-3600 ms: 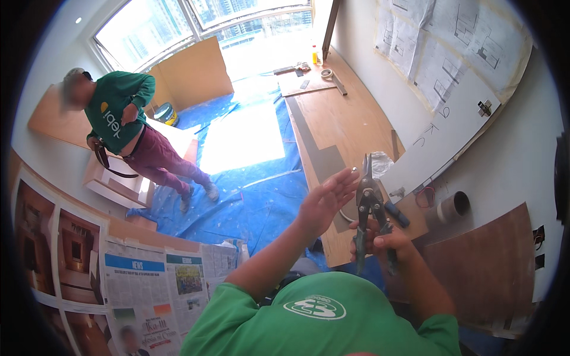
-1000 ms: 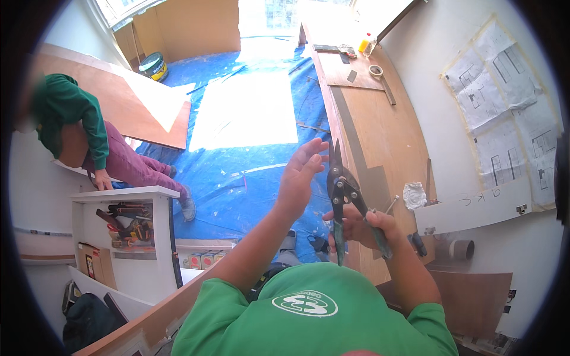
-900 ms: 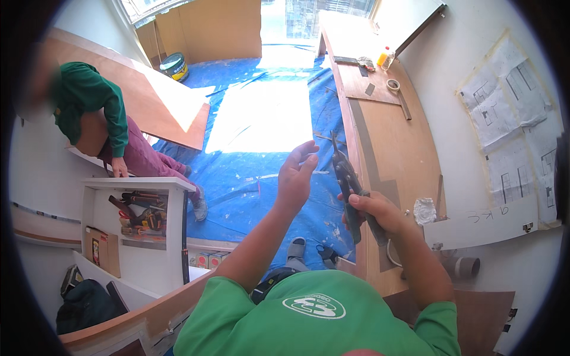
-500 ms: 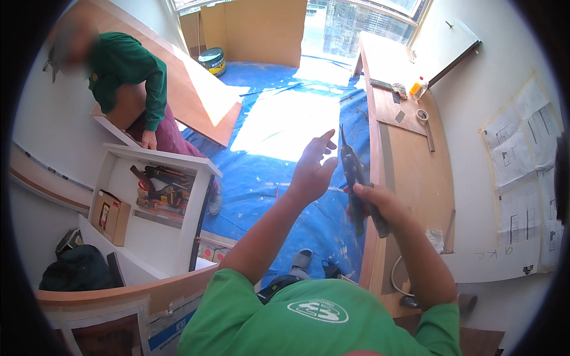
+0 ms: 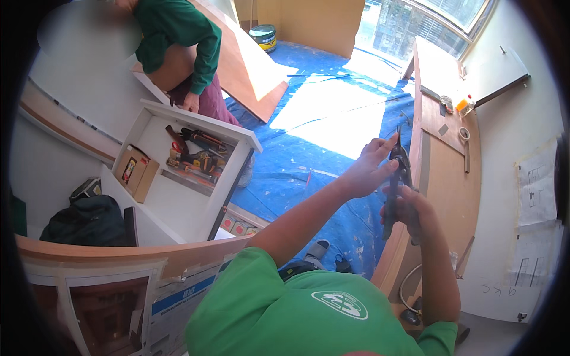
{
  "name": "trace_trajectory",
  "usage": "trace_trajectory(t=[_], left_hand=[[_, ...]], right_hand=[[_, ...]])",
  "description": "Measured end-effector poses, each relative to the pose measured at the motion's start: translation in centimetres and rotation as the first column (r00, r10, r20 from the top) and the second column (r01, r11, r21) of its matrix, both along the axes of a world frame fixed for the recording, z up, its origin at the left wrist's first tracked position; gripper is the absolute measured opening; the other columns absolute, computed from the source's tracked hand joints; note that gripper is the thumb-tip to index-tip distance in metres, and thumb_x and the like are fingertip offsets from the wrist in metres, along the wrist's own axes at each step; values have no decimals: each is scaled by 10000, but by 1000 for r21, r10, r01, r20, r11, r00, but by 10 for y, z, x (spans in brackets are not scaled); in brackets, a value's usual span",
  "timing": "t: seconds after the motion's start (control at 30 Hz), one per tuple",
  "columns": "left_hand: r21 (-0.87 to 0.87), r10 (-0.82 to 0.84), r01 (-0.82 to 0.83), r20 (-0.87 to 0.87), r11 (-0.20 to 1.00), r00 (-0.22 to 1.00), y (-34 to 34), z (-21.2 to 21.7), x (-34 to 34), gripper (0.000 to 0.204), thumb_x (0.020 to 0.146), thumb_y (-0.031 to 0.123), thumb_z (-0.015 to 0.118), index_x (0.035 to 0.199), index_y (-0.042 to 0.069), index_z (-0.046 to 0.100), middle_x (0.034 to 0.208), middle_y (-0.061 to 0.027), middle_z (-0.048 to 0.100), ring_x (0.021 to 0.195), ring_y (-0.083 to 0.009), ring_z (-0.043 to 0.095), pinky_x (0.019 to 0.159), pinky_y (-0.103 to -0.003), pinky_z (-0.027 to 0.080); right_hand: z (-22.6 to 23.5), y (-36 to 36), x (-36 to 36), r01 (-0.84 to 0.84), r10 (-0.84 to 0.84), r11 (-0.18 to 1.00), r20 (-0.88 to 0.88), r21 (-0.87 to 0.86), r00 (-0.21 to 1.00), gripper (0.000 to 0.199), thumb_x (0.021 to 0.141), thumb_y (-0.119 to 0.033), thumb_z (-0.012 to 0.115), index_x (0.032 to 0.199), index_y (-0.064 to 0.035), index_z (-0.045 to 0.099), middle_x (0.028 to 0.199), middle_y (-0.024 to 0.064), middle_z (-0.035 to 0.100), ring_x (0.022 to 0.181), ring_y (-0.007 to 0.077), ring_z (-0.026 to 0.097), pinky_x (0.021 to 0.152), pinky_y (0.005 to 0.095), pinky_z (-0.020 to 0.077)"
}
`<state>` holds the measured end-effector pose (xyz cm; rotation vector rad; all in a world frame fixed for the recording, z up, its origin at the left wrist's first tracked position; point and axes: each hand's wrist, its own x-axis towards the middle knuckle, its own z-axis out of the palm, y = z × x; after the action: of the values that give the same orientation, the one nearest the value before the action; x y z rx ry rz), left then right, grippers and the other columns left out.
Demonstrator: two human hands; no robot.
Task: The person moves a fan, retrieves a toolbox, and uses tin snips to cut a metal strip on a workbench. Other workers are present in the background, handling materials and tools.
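My right hand [image 5: 415, 206] is wrapped round the dark handles of long-nosed pliers [image 5: 402, 161], which point up and away from me. Their two handles stand spread apart below the fist, and the narrow jaws end in a thin tip. My left hand [image 5: 362, 177] reaches across from the left. Its thumb and fingertips meet the jaws in a loose pinch just below the tip; whether a small piece sits between them is too fine to see. Both hands are held in the air beside the near edge of the long wooden bench [image 5: 451, 178].
A white drawer-like box [image 5: 172, 216] with hand tools [image 5: 199, 154] and a cardboard box [image 5: 138, 172] stands at left. Behind it a person in a green top [image 5: 178, 35] bends over. Blue sheeting [image 5: 297, 157] covers the floor. A tape roll [image 5: 464, 134] and a bottle [image 5: 466, 105] are on the bench.
My left hand, spread and apart from the pliers before, now has its fingertips at the jaws. The whole view has shifted, so the room appears farther right and tilted.
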<state>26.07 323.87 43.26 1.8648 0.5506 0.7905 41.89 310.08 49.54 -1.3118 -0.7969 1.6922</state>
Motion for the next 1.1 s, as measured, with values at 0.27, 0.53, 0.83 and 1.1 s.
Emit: trace_trajectory(t=[0.27, 0.53, 0.83, 1.1], left_hand=[[6, 25, -25, -53, 1000, 998, 0, -12, -8, 710, 1048, 399, 480, 1627, 64, 241, 1432, -215, 435, 1368, -379, 391, 1188, -447, 285], [-67, 114, -111, 48, 992, 992, 1, -20, -29, 735, 1015, 377, 505, 1622, 60, 238, 1529, -269, 381, 1431, -436, 354, 1207, -475, 267], [-91, 182, -178, 33, 980, 983, -6, -30, -49, 669, 1070, 400, 475, 1621, 85, 266, 1568, -221, 387, 1294, -350, 522, 1132, -438, 404], [-40, 193, -191, 52, 981, 980, -9, -33, -47, 669, 1067, 393, 485, 1620, 83, 270, 1564, -226, 389, 1291, -342, 517, 1131, -438, 403]], right_hand=[[-11, 6, -3, -59, 59, 998, -56, 0, 997, 707, 991, -548, 483, 1389, 36, 501, 950, 214, 705, 856, 321, 709, 822, 439, 537], [-15, 19, -18, -109, 109, 994, -110, 8, 988, 718, 996, -559, 445, 1388, 41, 495, 967, 217, 701, 863, 326, 702, 834, 450, 524], [-14, 22, -37, -133, 134, 991, -84, 22, 987, 813, 959, -647, 470, 1365, 54, 531, 926, 212, 686, 826, 341, 685, 797, 455, 537], [-14, 18, -36, -148, 148, 989, -103, 10, 984, 795, 956, -620, 475, 1386, 49, 498, 958, 215, 699, 852, 332, 701, 834, 454, 530]])
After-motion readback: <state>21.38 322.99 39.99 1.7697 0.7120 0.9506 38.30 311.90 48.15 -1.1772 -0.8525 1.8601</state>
